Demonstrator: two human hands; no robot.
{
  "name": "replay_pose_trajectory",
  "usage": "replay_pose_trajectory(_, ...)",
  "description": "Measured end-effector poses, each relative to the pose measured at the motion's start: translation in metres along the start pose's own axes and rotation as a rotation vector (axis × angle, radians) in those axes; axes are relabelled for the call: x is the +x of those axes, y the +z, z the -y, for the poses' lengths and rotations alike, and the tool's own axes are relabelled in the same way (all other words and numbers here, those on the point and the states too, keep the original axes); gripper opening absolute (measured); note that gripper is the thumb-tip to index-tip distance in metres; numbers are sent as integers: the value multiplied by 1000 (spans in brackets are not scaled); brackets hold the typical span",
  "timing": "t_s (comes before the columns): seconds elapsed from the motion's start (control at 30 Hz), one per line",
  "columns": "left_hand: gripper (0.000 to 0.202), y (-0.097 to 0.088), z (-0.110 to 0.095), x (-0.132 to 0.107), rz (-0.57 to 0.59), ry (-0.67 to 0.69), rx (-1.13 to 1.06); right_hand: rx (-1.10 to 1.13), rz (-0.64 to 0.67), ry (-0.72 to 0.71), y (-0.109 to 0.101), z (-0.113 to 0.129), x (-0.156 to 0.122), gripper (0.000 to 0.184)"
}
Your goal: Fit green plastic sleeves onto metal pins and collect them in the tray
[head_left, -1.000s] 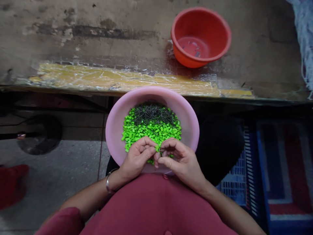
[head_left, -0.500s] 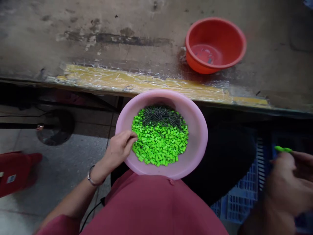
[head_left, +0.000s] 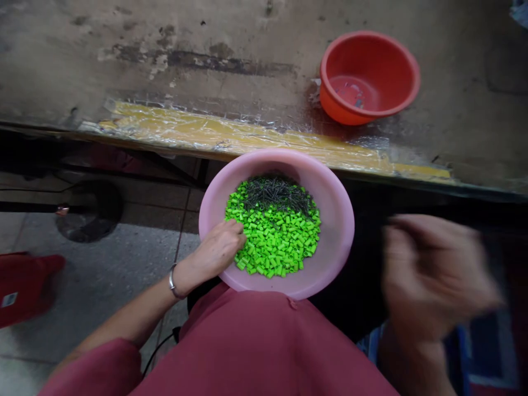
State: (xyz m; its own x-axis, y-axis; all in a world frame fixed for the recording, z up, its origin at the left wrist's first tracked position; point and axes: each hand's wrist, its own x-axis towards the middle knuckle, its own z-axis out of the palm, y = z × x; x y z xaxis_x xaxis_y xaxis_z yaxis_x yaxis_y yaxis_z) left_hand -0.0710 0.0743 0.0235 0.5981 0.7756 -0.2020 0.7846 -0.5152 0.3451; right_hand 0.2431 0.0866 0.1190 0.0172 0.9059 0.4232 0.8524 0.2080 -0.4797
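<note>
A pink basin (head_left: pixel 341 231) rests at my lap, against the table edge. Inside lie many short bright green plastic tubes (head_left: pixel 280 242), with a heap of dark screws or springs (head_left: pixel 274 193) on their far side; which of the two I cannot tell. My left hand (head_left: pixel 225 242) reaches over the basin's left rim, its fingers curled together at the edge of the green tubes. Whatever they pinch is hidden. Out to the right of the basin, apart from it, my right hand (head_left: pixel 433 269) is smeared by motion, and no green tube shows in it.
On the worn table (head_left: pixel 256 88) stands a red bowl (head_left: pixel 369 80) with small scraps at its bottom. Yellow tape (head_left: pixel 231 132) covers the table's front edge. A red object (head_left: pixel 31 289) and a dark round base (head_left: pixel 88 212) are on the floor at left.
My right hand has swung left toward the basin; the green tubes seen at its fingertips before no longer show. My left hand has moved slightly right, further over the green tubes.
</note>
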Motion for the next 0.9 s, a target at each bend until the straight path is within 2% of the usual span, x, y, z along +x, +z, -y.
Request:
replay_pose_trajectory(0.07,24,5,-1,2,-3,4,19,203,363,-209,30,38,5,16)
replay_pose_trajectory(0.13,21,7,-3,4,-13,-16,35,235,669,-308,58,58,2,13)
replay_pose_trajectory(0.2,21,5,-4,5,-8,-25,14,158,864,-313,79,64,-8,13)
replay_pose_trajectory(0.27,22,-2,-5,5,-13,-52,-75,137,941,-262,90,61,-20,11)
replay_pose_trajectory(0.33,20,-9,-7,4,-55,-109,-285,243,920,-177,94,57,-31,9)
replay_pose_trajectory(0.4,17,-14,-12,4,-88,-183,-593,398,855,-78,95,55,-39,16)
replay_pose_trajectory(0.5,18,-16,-22,9,-77,-264,-996,553,742,42,95,55,-45,11)
replay_pose_trajectory(0.6,20,-12,-29,18,-66,-265,-1163,610,632,92,91,51,-43,7)
replay_pose_trajectory(0.67,18,-7,-29,25,-99,-213,-1068,618,548,115,85,47,-38,10)
replay_pose_trajectory(0.77,18,2,-26,31,-158,-104,-648,605,414,170,76,42,-32,12)
replay_pose_trajectory(0.83,19,9,-28,31,-116,-38,-402,607,393,169,71,42,-33,14)
replay_pose_trajectory(0.9,23,15,-30,29,-85,13,-274,595,424,124,69,43,-35,15)
